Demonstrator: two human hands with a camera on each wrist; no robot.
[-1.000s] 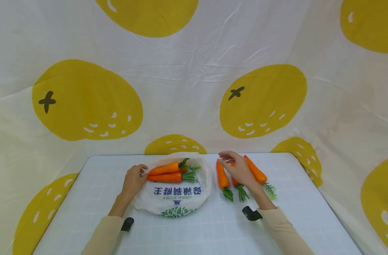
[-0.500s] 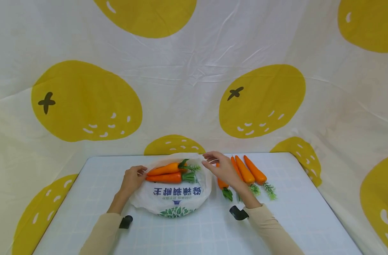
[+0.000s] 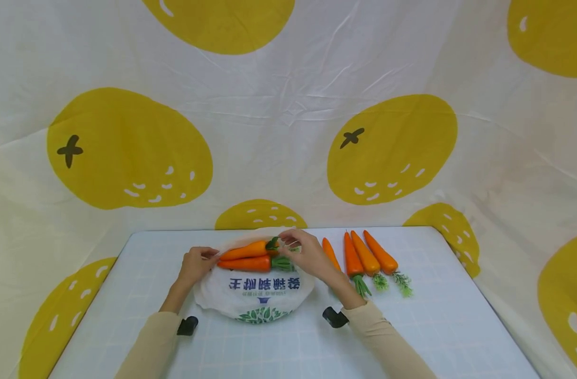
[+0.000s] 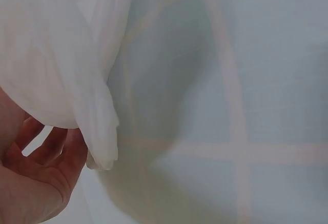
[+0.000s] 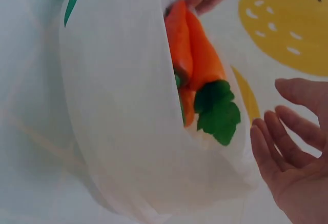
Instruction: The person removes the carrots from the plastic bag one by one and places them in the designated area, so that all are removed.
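A white plastic bag [image 3: 217, 295] with blue lettering and a green leaf print lies on the table. In its mouth are an orange carrot [image 3: 246, 251] and a redder carrot [image 3: 246, 264], side by side, tips to the left; the right wrist view shows more orange beneath them. My left hand [image 3: 194, 267] pinches the bag's left edge by the carrot tips; thin plastic hangs over its fingers [image 4: 74, 152]. Over the bag's right side hovers my right hand [image 3: 309, 256], fingers loosely bent and holding nothing, close to the carrots' green leaves [image 5: 220, 111].
Several carrots lie right of the bag, including a leftmost carrot [image 3: 330, 252] partly hidden by my right arm, a redder carrot [image 3: 352, 256] and the outermost carrot [image 3: 380, 252]. Behind the table [image 3: 269, 350] hangs a fruit-patterned cloth [image 3: 269, 158].
My right hand has moved left, from above the loose carrots to the bag's right side. My left hand stays at the bag's left edge. The carrots in the bag look unmoved.
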